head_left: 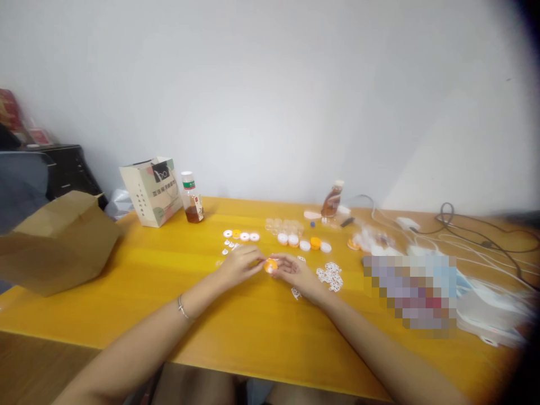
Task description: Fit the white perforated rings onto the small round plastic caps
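Between fingers [287,261], orange cap [270,266]; near table edge [248,369] well apart

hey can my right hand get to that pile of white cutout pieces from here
Probably yes: the pile of white pieces lies just right of the right hand with nothing visible between them, though that hand seems occupied with the round orange piece.

Left hand [242,265], right hand [296,274], curled, close together

Tabletop [248,332] lies open between the forearms [139,334], free lane there; beyond the right hand [297,277], round caps [315,243] bar the way, white plastic pieces [331,275] crowd alongside!
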Motion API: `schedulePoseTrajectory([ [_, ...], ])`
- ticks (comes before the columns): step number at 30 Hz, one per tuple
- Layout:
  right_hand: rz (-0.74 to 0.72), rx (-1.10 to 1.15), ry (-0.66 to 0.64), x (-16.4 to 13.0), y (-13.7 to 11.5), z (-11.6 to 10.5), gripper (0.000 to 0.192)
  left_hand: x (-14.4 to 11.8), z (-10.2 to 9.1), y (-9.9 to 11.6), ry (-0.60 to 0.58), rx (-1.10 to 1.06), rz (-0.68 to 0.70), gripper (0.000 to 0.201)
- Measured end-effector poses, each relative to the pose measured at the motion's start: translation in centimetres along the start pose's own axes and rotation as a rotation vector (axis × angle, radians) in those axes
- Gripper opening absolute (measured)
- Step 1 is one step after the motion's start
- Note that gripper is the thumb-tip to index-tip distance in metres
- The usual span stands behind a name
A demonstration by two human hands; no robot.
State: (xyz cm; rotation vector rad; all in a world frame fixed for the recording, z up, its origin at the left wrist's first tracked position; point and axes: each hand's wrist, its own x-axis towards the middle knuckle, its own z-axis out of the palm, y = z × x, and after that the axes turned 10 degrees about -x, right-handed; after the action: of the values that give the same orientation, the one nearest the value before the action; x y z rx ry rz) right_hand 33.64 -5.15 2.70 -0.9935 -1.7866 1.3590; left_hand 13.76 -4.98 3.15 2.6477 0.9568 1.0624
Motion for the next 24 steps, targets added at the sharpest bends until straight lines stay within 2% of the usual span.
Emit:
schedulePoseTrajectory([
  [5,0.015,0.008,-0.019,-0.17,-0.32,0.22,0.037,0.00,0.18,0.15,-0.036,0.138,0.107,0.023],
  [11,0.038,0.027,-0.019,-0.31,-0.39,0.25,0.038,-0.14,0.14,-0.22,-0.076,0.207,0.179,0.023],
  [24,0.042,0.032,-0.065,-0.37,-0.31,0.09,0.040,0.09,-0.77,0.45,-0.143,0.091,0.142,0.023],
])
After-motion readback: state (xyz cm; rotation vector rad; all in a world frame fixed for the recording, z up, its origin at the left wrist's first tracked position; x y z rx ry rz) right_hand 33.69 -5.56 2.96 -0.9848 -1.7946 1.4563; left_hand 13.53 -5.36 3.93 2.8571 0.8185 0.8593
